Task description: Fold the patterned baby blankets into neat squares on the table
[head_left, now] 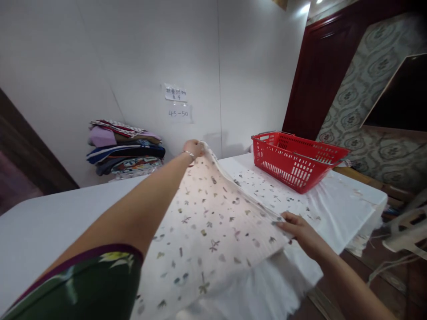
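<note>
A white cloth (213, 222) printed with small leaves and flowers lies partly on the white table (50, 213) and is lifted along one edge. My left hand (193, 148) reaches far out and pinches the raised far corner of the cloth. My right hand (298, 229) grips the near right edge of the same cloth, low over the table's front right side. The fabric stretches in a slope between the two hands.
A red plastic basket (293, 160) with metal handles stands at the back right of the table. A pile of folded coloured fabrics (125, 149) rests against the white wall at the back left. Paper notes (175, 93) hang on the wall. Floor and a white plastic object (407, 231) lie at right.
</note>
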Tool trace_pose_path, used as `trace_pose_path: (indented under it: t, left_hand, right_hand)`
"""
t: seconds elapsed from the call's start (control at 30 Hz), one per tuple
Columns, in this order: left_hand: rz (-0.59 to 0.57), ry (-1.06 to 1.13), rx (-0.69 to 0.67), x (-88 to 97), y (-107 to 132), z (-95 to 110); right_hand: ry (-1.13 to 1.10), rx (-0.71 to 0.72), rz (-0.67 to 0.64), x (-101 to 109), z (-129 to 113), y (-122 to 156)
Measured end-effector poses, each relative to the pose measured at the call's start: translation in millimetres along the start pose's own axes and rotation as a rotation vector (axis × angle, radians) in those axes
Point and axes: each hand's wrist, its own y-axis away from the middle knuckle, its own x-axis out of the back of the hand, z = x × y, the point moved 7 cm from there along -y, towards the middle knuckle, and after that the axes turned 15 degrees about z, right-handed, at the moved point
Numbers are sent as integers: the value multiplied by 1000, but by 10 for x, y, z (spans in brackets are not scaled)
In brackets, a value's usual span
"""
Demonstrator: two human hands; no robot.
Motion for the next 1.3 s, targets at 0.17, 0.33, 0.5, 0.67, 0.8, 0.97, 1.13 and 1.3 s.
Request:
trace_pose_path:
  t: [0.17, 0.33, 0.5, 0.67, 0.8, 0.97, 1.13, 1.3]
  left_hand:
    - [-123, -18, 65, -820, 219, 181]
    - [-214, -79, 58, -1131, 331, 197]
    - [-262, -147, 29, -1219, 329, 147]
    - [-280, -174, -5, -1253, 376, 160]
    - [-300, -161, -38, -1214, 419, 246]
    - [-300, -91, -24, -1045, 443, 284]
    - [-300, 32, 64, -549, 681, -68]
    - [-406, -171, 99, 224, 1220, -781]
  right_hand:
    - [334, 56, 32, 472, 430, -151]
    - [840, 212, -59, 414, 528, -239]
    - [924, 343, -53, 121, 163, -606]
    - [520, 452, 111, -646, -503, -1413]
    - [280, 442, 209, -1255, -830, -1946]
    - [94, 513, 322, -1431, -925, -2127]
    - [45, 540, 336, -1183, -888, -2292]
    - [409, 469, 484, -570, -905, -2938]
